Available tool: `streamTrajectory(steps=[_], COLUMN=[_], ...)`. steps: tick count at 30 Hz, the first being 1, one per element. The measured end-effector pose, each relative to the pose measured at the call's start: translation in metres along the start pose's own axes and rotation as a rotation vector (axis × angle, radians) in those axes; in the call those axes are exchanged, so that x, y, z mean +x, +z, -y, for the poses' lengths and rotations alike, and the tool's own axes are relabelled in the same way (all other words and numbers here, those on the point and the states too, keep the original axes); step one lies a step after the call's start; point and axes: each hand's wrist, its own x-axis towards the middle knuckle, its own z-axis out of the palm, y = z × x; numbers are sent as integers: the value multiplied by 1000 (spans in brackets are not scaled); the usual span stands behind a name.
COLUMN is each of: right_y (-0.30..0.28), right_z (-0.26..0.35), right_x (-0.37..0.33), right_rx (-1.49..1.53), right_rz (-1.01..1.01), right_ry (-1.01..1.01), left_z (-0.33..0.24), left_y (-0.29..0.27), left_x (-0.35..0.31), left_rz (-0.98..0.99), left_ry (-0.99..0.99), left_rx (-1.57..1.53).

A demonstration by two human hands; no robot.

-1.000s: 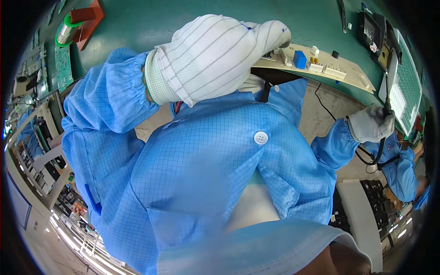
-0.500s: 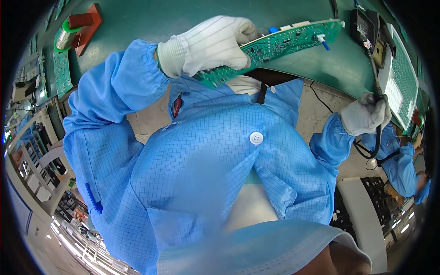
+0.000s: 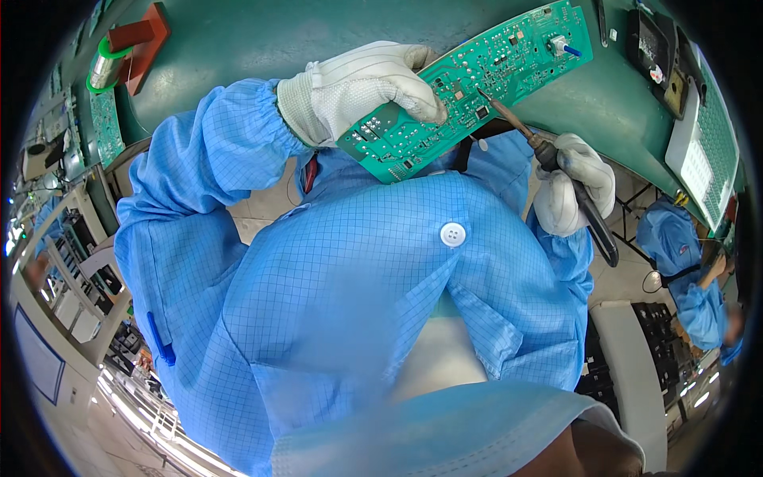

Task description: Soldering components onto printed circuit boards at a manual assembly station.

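1 circuit board (image 3: 524,67), tilted presumably for visibility.
Left hand (image 3: 366,91) pinches it; right hand (image 3: 574,184) clasps a soldering iron (image 3: 547,153).

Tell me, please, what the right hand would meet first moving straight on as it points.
The right hand, soldering iron leading, would likely meet the green circuit board; whether iron and board touch is unclear.
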Motion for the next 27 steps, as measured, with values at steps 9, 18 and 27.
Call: streamTrajectory(steps=[9, 18, 27], right_y=[6, 2, 3], right_z=[-8, -14, -14], right_x=[2, -4, -12], right_rx=[62, 146, 177], right_rz=[-24, 11, -75], right_ry=[-14, 65, 135], left_z=[1, 0, -2], left_y=[4, 7, 6], left_x=[-2, -1, -3], left_rz=[-35, -55, -81], left_ry=[16, -24, 15], left_rx=[-34, -88, 0])
